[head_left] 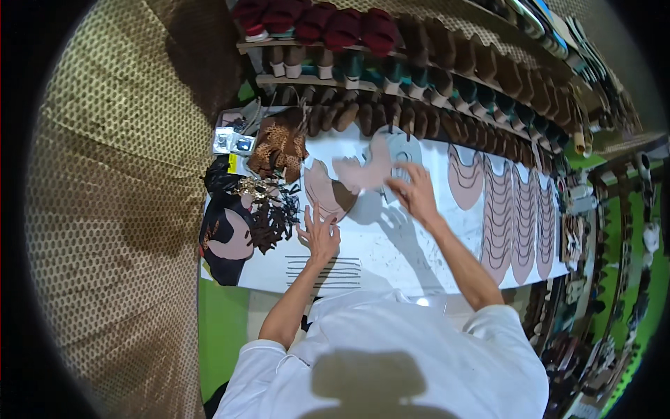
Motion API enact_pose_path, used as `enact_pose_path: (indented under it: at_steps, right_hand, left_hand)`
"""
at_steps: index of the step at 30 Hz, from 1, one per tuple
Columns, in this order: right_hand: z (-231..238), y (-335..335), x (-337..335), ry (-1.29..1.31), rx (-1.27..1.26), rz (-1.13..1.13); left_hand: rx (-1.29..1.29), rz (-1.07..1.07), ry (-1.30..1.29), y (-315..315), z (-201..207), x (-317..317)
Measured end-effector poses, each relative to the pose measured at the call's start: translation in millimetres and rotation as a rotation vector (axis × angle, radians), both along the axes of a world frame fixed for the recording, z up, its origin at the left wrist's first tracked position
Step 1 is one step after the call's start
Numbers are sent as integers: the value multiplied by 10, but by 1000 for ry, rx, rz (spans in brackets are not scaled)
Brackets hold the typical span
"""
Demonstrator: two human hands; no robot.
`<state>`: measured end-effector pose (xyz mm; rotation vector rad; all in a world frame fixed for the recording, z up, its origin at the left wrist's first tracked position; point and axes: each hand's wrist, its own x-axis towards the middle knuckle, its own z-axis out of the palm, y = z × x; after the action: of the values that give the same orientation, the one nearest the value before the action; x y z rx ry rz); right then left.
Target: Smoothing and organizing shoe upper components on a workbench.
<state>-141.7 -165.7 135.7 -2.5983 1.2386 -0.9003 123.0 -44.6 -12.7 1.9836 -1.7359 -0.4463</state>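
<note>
On the small silvery packets (234, 142) and the yellow label (232, 164) at the counter's far left, any print is too small for us to read. Our right hand (415, 192) grips the edge of a thin, curved pale pink piece (375, 167) — blurred, held above the white counter (433, 262). Our left hand (321, 236) is spread, grasping nothing, fingertips at the near edge of a pink-and-brown pile (322, 192). Leopard-print material (279, 148) lies crumpled beyond dark, narrow scraps (271, 223); to the right, dark-edged pink crescents (497, 230) overlap like scales — smooth and rounded.
</note>
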Motion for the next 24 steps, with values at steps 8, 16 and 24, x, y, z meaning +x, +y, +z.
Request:
enact_pose_path:
  at_steps: [8,16,24]
  right_hand:
    - [-1223,1898,-837,-3,359,-188]
    - [-1304,2482,-1123,-54,374,-214]
    - [-1408,2549,-1099,27,321,-268]
  left_hand:
    - [34,-248,-19,833,51,-625]
    - [100,-524,-68,1338,43,-1338]
    - [47,-383,-175,1493,-74,-1552]
